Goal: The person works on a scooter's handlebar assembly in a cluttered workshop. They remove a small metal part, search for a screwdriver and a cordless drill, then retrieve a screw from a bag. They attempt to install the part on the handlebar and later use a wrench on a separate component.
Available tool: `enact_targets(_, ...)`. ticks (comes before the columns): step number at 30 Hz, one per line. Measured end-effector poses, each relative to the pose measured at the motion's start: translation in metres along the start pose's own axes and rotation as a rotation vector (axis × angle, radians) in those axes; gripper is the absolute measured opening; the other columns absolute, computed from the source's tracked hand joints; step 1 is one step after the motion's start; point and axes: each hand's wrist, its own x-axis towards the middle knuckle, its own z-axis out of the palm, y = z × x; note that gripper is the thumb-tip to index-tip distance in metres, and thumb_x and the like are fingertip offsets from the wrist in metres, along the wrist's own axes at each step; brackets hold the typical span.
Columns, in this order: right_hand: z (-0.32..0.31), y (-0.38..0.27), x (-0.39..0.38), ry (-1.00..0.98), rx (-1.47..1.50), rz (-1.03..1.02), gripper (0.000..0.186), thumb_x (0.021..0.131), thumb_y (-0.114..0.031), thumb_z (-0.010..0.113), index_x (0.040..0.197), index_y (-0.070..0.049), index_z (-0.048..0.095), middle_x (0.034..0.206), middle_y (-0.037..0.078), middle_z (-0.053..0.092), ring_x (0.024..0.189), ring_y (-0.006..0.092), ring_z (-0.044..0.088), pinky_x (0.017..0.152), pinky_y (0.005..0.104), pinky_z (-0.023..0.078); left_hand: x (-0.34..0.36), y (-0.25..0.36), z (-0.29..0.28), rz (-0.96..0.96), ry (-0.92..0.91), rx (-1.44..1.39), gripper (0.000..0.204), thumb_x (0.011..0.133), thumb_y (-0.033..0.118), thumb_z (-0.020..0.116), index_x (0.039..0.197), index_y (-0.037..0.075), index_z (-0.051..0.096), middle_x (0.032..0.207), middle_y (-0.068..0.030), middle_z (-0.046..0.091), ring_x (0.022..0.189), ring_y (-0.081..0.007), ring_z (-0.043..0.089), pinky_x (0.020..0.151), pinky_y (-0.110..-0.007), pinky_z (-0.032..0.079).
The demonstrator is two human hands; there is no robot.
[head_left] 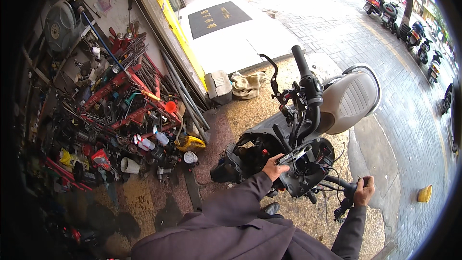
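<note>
A scooter (269, 127) with its front covers off stands before me, loose wires and bare parts showing around the steering head. At that front part my left hand (274, 167) grips the edge of a dark panel (301, 159), thumb laid over it. My right hand (364, 191) is closed at the right end of the handlebar (337, 181). Something small pokes out near its fingertips, too small to name. On the far side rise the left handlebar grip (301, 62) and its brake lever (274, 70). Behind them is the grey-beige seat (353, 94).
Tools, bottles and parts are heaped on a red rack (113, 86) at left. A yellow jug (190, 143) and a white tub (190, 158) stand beside it. A grey box (219, 86) and a cloth sack (248, 85) sit by the doorway. A yellow bucket (424, 193) is at right.
</note>
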Motion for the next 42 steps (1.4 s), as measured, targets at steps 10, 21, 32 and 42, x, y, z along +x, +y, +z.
enact_targets(10, -0.008, -0.014, 0.005, -0.028, 0.024, 0.101, 0.012, 0.091, -0.009, 0.063, 0.084, 0.000, 0.059, 0.069, 0.009, 0.063, 0.065, 0.0180, 0.060, 0.063, 0.0340, 0.049, -0.029, 0.013, -0.001, 0.078, 0.106, 0.402, 0.020, 0.079, 0.006, 0.073, 0.096, -0.001, 0.064, 0.084, -0.0036, 0.067, 0.078, -0.0127, 0.060, 0.072, -0.031, 0.049)
enact_targets(21, 0.001, -0.142, -0.056, -0.156, 0.508, 0.028, 0.012, 0.091, 0.010, 0.051, 0.096, 0.001, 0.057, 0.087, 0.008, 0.067, 0.076, 0.0127, 0.066, 0.074, 0.0260, 0.054, -0.132, 0.040, 0.000, -0.159, 0.194, -0.123, 0.039, 0.082, -0.012, 0.040, 0.112, 0.000, 0.062, 0.097, -0.0135, 0.069, 0.065, -0.0145, 0.062, 0.057, -0.028, 0.055)
enact_targets(32, 0.073, -0.237, -0.137, -0.512, 0.231, -0.096, 0.010, 0.083, -0.002, 0.062, 0.093, -0.001, 0.059, 0.069, 0.019, 0.065, 0.060, 0.0313, 0.066, 0.057, 0.0373, 0.050, -0.152, 0.069, 0.008, -0.174, -0.045, 0.188, 0.017, 0.097, 0.007, 0.054, 0.108, 0.002, 0.067, 0.097, -0.0110, 0.072, 0.067, -0.0116, 0.065, 0.059, -0.028, 0.057)
enact_targets(42, 0.118, -0.272, -0.153, -0.649, 0.159, -0.165, 0.015, 0.082, -0.003, 0.070, 0.094, -0.002, 0.061, 0.073, 0.016, 0.069, 0.066, 0.0320, 0.070, 0.060, 0.0391, 0.055, -0.146, 0.066, -0.038, -0.218, -0.257, 0.142, 0.014, 0.102, 0.016, 0.061, 0.106, 0.003, 0.065, 0.085, -0.0022, 0.066, 0.067, -0.0087, 0.059, 0.057, -0.025, 0.050)
